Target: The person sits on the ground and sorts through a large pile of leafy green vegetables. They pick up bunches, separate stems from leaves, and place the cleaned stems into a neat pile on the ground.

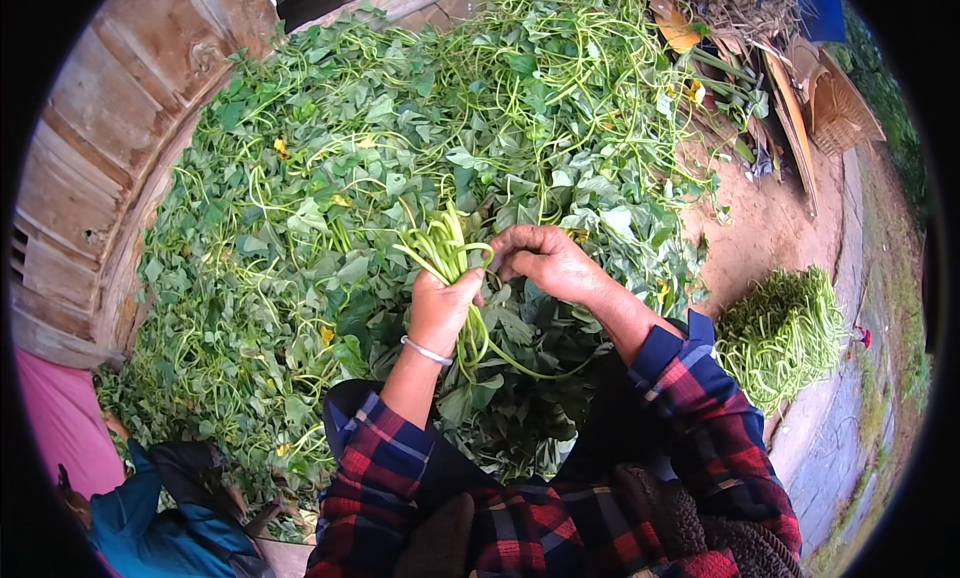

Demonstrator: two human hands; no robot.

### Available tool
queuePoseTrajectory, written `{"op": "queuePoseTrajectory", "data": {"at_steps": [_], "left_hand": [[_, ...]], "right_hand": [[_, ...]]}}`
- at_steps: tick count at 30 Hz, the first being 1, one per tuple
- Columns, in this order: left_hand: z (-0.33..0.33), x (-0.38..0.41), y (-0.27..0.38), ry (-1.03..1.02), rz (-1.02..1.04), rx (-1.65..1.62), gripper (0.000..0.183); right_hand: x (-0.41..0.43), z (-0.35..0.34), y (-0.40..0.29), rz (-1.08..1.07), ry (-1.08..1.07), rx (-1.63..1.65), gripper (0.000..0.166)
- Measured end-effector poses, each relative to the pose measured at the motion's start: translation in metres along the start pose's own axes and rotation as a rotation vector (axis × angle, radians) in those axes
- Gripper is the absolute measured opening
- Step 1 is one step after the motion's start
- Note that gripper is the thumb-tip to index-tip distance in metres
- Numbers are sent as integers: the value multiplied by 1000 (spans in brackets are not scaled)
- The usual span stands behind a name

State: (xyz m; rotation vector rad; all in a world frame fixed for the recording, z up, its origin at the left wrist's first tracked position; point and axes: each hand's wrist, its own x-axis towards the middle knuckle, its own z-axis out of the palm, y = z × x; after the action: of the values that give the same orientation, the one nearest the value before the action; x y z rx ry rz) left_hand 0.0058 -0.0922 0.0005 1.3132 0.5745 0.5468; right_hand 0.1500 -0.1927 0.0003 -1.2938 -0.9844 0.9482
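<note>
My left hand [444, 308] grips a bundle of pale green leaf stalks [445, 248]. Their upper ends fan out above the thumb, and the lower parts hang curled below the fist. A light-coloured bangle [426, 351] circles the left wrist. Just right of the bundle is my right hand [544, 263], its fingers bent beside a stalk that curls over toward them. Whether those fingertips pinch the stalk is not clear. Beneath both hands spreads a broad heap of green leafy vines [360, 203], and one long stem [532, 369] trails right from under the bundle.
Stripped stalks form a neat stack [780, 338] on the ground at right. A wooden plank wall [97, 150] bounds the left side. Another person in a teal sleeve [142, 495] is at lower left, near pink cloth [64, 420]. Woven baskets [836, 113] and dry debris [739, 15] lie at upper right.
</note>
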Motion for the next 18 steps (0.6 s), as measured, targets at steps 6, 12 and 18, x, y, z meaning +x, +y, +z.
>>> {"op": "queuePoseTrajectory", "data": {"at_steps": [6, 12, 18], "left_hand": [[-29, -4, 34, -485, -56, -482, 17], [-41, -2, 29, -693, -25, -668, 19], [-47, 2, 32, -629, 12, -697, 19]], "right_hand": [[4, -16, 1, -6, 256, -19, 19], [3, -10, -7, -76, 293, -62, 17], [-1, -4, -9, -133, 198, -128, 12]]}}
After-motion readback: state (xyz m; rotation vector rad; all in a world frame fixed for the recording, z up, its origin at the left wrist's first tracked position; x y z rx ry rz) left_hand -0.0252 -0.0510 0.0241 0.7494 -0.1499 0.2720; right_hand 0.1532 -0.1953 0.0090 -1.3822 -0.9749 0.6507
